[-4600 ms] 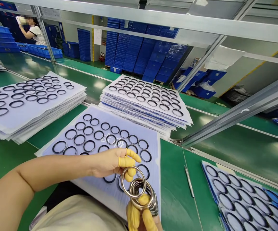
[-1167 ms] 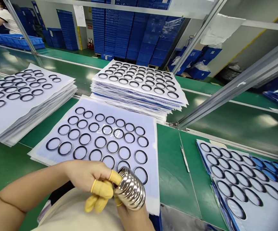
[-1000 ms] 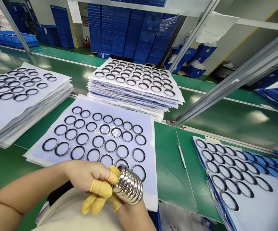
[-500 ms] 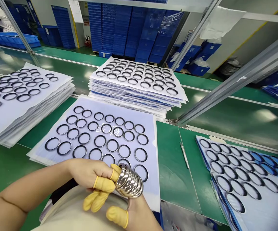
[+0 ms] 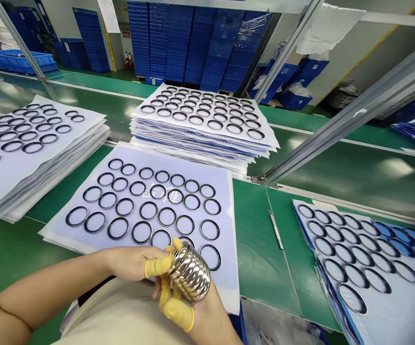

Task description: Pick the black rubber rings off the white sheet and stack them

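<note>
A row of shiny metal rings (image 5: 193,275), stacked face to face, sits in my right hand (image 5: 202,314), whose fingers are partly hidden by the rings. Its thumb wears a yellow finger cot and lies along the near left end of the stack. My left hand (image 5: 139,263), also in yellow finger cots, closes its fingertips on the left end of the stack; what exactly they pinch is partly covered. Just beyond both hands lies a white sheet (image 5: 231,282) with rows of dark-edged rings (image 5: 167,217) laid flat on it.
Behind the sheet stands a tall stack of ring-covered sheets (image 5: 193,139), and another sheet stack (image 5: 67,158) is at the left. At the right lie more rings on a white and blue sheet (image 5: 401,306). A pen-like tool (image 5: 275,230) rests on the green table (image 5: 258,258) near a metal post (image 5: 337,122).
My left hand's lower fingers have swung from hanging apart to the ring stack. My right thumb has moved in against it. The stack has shifted slightly left.
</note>
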A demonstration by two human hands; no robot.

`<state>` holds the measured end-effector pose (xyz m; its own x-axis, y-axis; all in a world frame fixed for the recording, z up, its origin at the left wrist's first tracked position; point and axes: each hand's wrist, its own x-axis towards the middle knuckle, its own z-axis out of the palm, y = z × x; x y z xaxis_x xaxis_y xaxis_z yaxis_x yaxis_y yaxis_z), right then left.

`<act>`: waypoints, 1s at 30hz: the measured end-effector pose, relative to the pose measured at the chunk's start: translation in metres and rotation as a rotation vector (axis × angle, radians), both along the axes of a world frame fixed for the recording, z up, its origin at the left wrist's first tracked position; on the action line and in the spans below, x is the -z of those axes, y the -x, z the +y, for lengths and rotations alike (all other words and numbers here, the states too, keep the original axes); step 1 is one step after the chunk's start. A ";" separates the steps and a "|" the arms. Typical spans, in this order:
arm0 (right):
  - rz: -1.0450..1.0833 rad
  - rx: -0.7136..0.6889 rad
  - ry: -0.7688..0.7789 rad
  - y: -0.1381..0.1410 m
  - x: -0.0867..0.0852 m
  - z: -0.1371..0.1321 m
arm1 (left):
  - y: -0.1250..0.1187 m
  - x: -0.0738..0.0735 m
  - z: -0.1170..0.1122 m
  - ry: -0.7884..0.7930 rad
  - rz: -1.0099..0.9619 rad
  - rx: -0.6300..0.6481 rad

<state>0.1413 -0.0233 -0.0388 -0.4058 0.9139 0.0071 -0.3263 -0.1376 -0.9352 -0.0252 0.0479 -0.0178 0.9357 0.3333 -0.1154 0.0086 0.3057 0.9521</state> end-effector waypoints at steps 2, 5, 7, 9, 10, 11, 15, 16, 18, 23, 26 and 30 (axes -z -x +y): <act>-0.078 0.084 -0.054 -0.001 0.003 -0.001 | -0.004 0.003 -0.003 0.094 0.009 -0.081; -0.308 0.165 -0.236 -0.004 0.001 -0.002 | -0.008 0.004 -0.005 0.186 0.082 -0.196; -0.428 0.189 -0.334 -0.007 -0.001 -0.003 | -0.010 0.003 -0.005 0.218 0.138 -0.255; -0.454 0.210 -0.363 -0.009 -0.003 -0.003 | -0.012 0.000 -0.004 0.237 0.176 -0.268; -0.450 0.209 -0.363 -0.010 -0.004 -0.003 | -0.012 -0.001 -0.003 0.245 0.186 -0.257; -0.442 0.207 -0.359 -0.010 -0.004 -0.003 | -0.013 -0.003 -0.003 0.254 0.189 -0.245; -0.344 0.198 -0.278 -0.007 -0.003 -0.003 | -0.013 -0.002 -0.004 0.301 0.183 -0.250; -0.314 0.194 -0.251 -0.006 -0.002 -0.004 | -0.013 -0.001 -0.004 0.307 0.179 -0.264; -0.271 0.183 -0.216 -0.004 0.001 -0.005 | -0.013 0.002 -0.005 0.309 0.165 -0.291; -0.186 0.258 -0.199 -0.001 0.008 -0.009 | -0.010 0.003 -0.003 0.297 0.123 -0.348; -0.177 0.264 -0.258 -0.001 0.006 -0.004 | -0.008 -0.001 -0.001 0.246 0.084 -0.335; -0.165 0.279 -0.227 -0.001 0.002 0.001 | -0.005 -0.004 0.001 0.135 0.003 -0.267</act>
<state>0.1426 -0.0227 -0.0404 -0.1546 0.9719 0.1776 -0.1650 0.1518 -0.9745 -0.0202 0.0491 -0.0137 0.8167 0.5489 -0.1782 -0.0864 0.4215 0.9027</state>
